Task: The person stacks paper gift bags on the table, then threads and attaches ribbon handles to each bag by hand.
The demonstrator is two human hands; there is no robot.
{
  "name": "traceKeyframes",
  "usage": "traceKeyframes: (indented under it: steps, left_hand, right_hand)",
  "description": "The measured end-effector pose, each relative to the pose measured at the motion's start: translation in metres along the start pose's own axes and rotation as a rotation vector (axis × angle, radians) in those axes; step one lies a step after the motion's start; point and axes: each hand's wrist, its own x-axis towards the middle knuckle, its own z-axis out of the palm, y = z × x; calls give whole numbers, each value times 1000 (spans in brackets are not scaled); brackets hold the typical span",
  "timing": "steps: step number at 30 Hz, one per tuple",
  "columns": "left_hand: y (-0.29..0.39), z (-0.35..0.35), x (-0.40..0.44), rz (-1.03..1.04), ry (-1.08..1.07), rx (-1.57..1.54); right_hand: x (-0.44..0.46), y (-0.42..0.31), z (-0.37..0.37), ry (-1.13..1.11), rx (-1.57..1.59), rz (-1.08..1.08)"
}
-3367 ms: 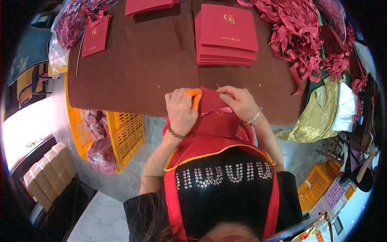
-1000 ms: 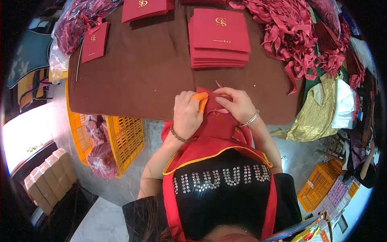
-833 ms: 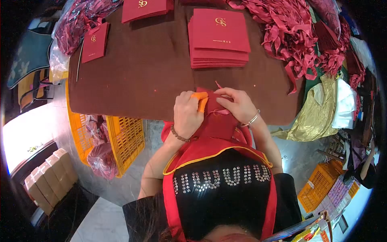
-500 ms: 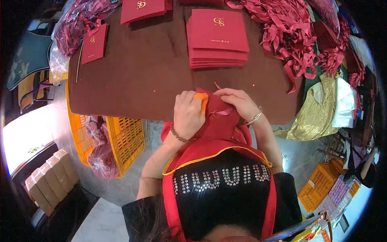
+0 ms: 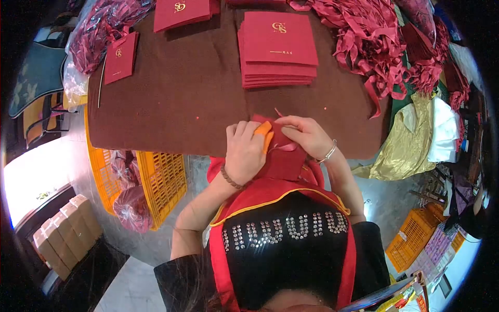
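A dark red piece [image 5: 283, 164] with a pink ribbon [image 5: 286, 147] across it rests against my apron at the table's front edge. My left hand [image 5: 245, 148], orange covering on its fingers, is closed on the piece's left side. On the upper right, my right hand [image 5: 306, 136] pinches at its edge, thumb and forefinger together, where a thin ribbon end sticks up. Beyond my hands lies a stack of red printed bags [image 5: 280, 44] with gold letters.
More red bags [image 5: 182, 13] lie at the back of the brown table [image 5: 171, 104], with a small one [image 5: 120, 58] at left. Red ribbons [image 5: 369, 41] heap at right, near gold cloth [image 5: 405, 143]. A yellow crate [image 5: 163, 182] stands below left.
The stack and other table items have shifted slightly left in view. My left hand has tilted a little and moved right since the earliest frame; both hands stay on the red piece.
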Motion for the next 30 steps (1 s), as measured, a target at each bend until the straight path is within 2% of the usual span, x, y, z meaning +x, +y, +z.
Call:
traceKeyframes:
  steps: [2, 5, 7, 9, 11, 14, 15, 16, 18, 19, 20, 22, 23, 24, 26, 28, 30]
  left_hand:
    - [-4, -1, -2, -24, -29, -27]
    - [-6, 0, 1, -187, 104, -280]
    - [-5, 4, -3, -187, 120, -223]
    - [-2, 1, -1, -192, 138, -165]
    - [3, -15, 8, -94, -6, -80]
    - [-14, -23, 16, -106, 63, -205]
    - [-23, -27, 21, -227, -43, -301]
    - [-32, -26, 23, -228, -42, -297]
    - [-50, -21, 28, -105, -281, -417]
    - [-54, -26, 36, -151, -488, -470]
    - [-56, -31, 43, -158, -483, -464]
    - [-58, -40, 61, -106, -893, -273]
    - [-57, -45, 74, -148, -1104, -246]
    - [-59, -44, 78, -156, -1097, -243]
    - [-65, -42, 82, 3, -1219, -220]
    - [-70, -37, 86, 47, -1217, -264]
    - [-73, -30, 93, 61, -1384, -563]
  right_hand:
    - [1, 3, 0, 4, -48, -37]
    - [-3, -5, 6, 27, -63, -43]
    - [-4, -12, 7, 51, -35, -16]
    - [-3, -15, 6, 75, -338, -231]
    - [-2, -19, 8, 103, -353, -274]
    - [-3, -24, 7, 137, -439, -381]
    - [-3, -24, 7, 138, -508, -446]
    - [-3, -24, 8, 136, -505, -449]
    - [-2, -25, 10, 111, -579, -470]
    - [-3, -25, 12, 104, -577, -478]
    - [-3, -26, 13, 87, -596, -458]
    - [-3, -28, 16, 55, -621, -453]
    - [-4, -27, 18, 51, -650, -451]
    - [-4, -26, 20, 47, -679, -450]
    - [-6, -31, 20, 15, -681, -456]
    - [-7, -32, 21, -15, -684, -456]
    - [-8, -32, 23, 19, -647, -529]
